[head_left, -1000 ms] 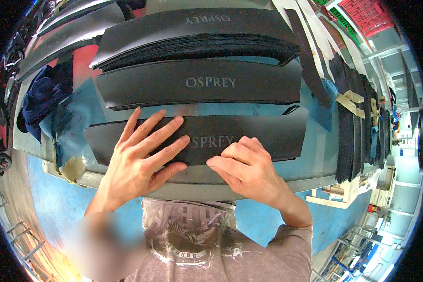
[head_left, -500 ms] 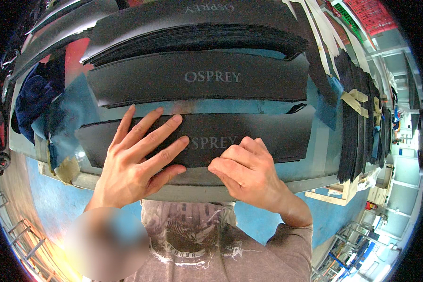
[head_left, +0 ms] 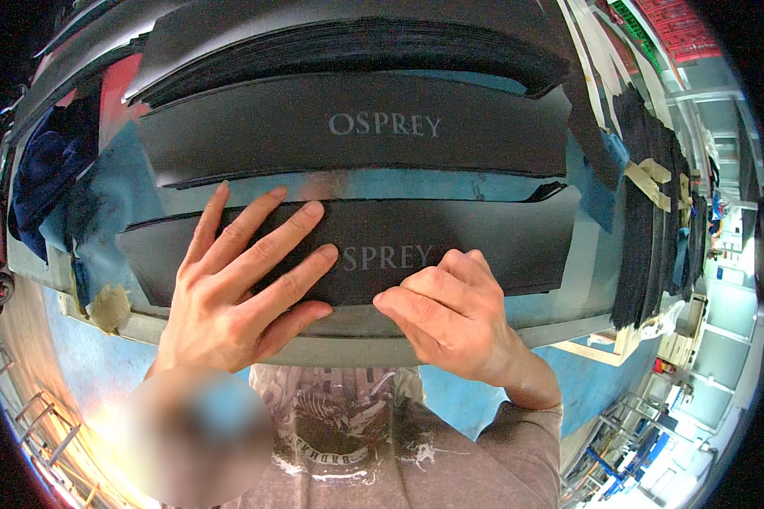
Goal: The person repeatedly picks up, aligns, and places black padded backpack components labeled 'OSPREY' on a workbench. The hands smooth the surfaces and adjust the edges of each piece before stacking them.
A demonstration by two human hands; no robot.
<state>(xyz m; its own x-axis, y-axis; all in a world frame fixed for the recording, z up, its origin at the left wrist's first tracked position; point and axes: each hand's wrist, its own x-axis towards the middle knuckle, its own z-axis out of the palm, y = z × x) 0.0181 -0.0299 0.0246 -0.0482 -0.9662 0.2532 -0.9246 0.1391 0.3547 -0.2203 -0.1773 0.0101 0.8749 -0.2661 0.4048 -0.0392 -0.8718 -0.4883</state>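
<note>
A long black panel [head_left: 518, 242] with pale lettering lies crosswise along the near edge of the worktable, on top of one or more similar layers. My left hand [head_left: 242, 280] is open and rests on its left half, fingers spread and partly over the lettering. At the panel's near edge, right of the middle, my right hand [head_left: 454, 310] is closed, thumb and forefinger pinched together. Whatever sits in that pinch, if anything, is hidden. Just beyond lies a second lettered black panel [head_left: 229, 136], parallel to the first, touched by neither hand.
A thick stack of black panels [head_left: 339, 59] lies farther back. Dark strips [head_left: 641, 229] tied with beige bands hang at the right, beside pale straps [head_left: 598, 59]. Dark blue cloth [head_left: 51, 170] is at the left. The table's metal edge [head_left: 348, 348] runs before me.
The view has shifted slightly closer to the table. Both hands keep nearly the same pose and place on the near panel.
</note>
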